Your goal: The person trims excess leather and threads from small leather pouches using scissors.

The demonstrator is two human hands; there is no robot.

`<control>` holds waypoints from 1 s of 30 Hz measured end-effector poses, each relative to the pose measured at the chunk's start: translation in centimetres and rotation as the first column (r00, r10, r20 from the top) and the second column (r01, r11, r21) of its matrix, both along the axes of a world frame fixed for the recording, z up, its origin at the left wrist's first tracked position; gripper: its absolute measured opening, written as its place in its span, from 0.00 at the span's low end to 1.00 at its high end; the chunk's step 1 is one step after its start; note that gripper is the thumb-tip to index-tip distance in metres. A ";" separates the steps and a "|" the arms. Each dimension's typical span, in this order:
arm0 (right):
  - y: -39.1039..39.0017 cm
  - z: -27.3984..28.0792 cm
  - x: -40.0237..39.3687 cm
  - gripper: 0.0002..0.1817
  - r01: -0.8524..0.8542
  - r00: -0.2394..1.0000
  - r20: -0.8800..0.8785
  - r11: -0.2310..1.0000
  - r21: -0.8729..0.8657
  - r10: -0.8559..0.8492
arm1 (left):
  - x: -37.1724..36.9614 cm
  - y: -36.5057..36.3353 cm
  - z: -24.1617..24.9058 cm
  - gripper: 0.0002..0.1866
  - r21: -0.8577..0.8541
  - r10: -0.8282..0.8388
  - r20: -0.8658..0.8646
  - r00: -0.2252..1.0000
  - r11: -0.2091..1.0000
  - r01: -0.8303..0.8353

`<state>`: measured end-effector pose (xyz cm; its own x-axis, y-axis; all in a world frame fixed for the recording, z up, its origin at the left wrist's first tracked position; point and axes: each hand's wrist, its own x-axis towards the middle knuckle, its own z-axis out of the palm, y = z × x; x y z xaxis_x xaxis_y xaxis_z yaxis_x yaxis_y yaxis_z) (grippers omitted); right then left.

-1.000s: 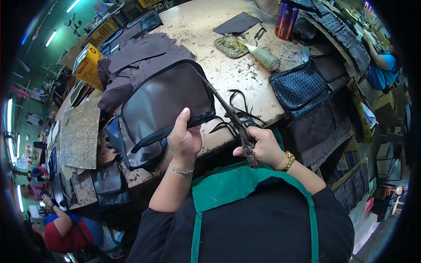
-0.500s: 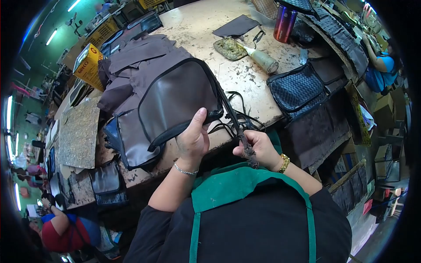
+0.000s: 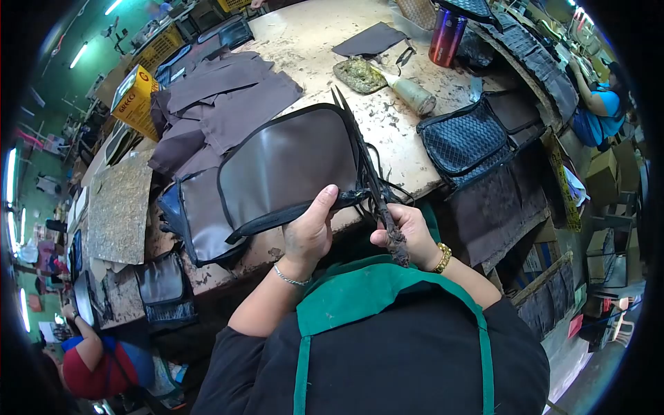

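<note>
My left hand (image 3: 309, 232) is closed on the lower edge of a brown leather-like bag (image 3: 294, 155), its thumb on top of the black edging. The bag's rounded flap lies spread toward the table, and its body extends to the left. In my right hand (image 3: 409, 236) are long dark scissors (image 3: 368, 155), their handles wrapped in worn, dirty material. The blades point away from me along the flap's right edge, with their tips slightly apart. Thin black strips (image 3: 387, 183) hang beside the blades over the table edge.
Brown cut pieces (image 3: 228, 97) are piled behind the bag. Right of it lies a woven-pattern black bag (image 3: 467, 142). Farther back are a glue-stained pad (image 3: 360, 76), a bottle (image 3: 413, 95) and a red-purple tumbler (image 3: 447, 38). Co-workers sit at left (image 3: 104, 366) and right (image 3: 603, 111).
The scissors have swung more upright, and their tips now show past the flap's edge. My left hand and the flap have shifted slightly right and toward me.
</note>
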<state>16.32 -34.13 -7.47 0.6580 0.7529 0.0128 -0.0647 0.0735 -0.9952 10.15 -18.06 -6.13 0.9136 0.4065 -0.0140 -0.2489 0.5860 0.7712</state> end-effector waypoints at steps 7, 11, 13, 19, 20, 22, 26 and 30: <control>0.1 0.3 0.4 0.19 -0.029 0.999 0.027 0.998 0.057 0.027 | -1.0 -0.4 1.2 0.09 0.050 -0.041 -0.032 0.999 0.998 0.043; -0.3 -0.3 0.6 0.20 -0.034 0.996 0.081 0.999 0.020 0.033 | -1.3 0.6 0.6 0.09 0.234 -0.023 -0.048 0.999 0.972 0.034; -0.3 0.0 0.2 0.21 -0.019 1.000 -0.003 0.999 0.027 0.019 | -1.2 0.4 1.1 0.09 0.203 -0.017 -0.029 0.999 0.979 0.022; -0.8 0.4 0.4 0.23 -0.034 0.998 -0.054 0.998 0.054 0.037 | -1.5 1.2 1.8 0.11 0.281 -0.002 -0.028 1.000 0.960 0.010; -1.0 0.4 0.5 0.23 -0.068 0.996 -0.048 0.996 0.056 0.071 | -1.6 1.4 1.8 0.12 0.333 0.007 -0.029 1.000 0.943 0.003; -1.1 0.4 0.7 0.23 -0.076 0.994 -0.076 0.995 0.057 0.080 | -1.9 1.4 1.8 0.12 0.334 0.018 -0.039 0.999 0.942 -0.004; -1.2 -0.2 0.8 0.22 -0.082 0.996 -0.028 0.996 0.035 0.083 | -2.0 1.7 2.1 0.14 0.387 0.020 -0.041 0.999 0.922 -0.002; -1.5 0.2 0.4 0.20 -0.084 0.989 -0.123 0.996 0.027 0.087 | -2.2 2.0 2.4 0.15 0.382 -0.018 -0.045 0.999 0.924 0.034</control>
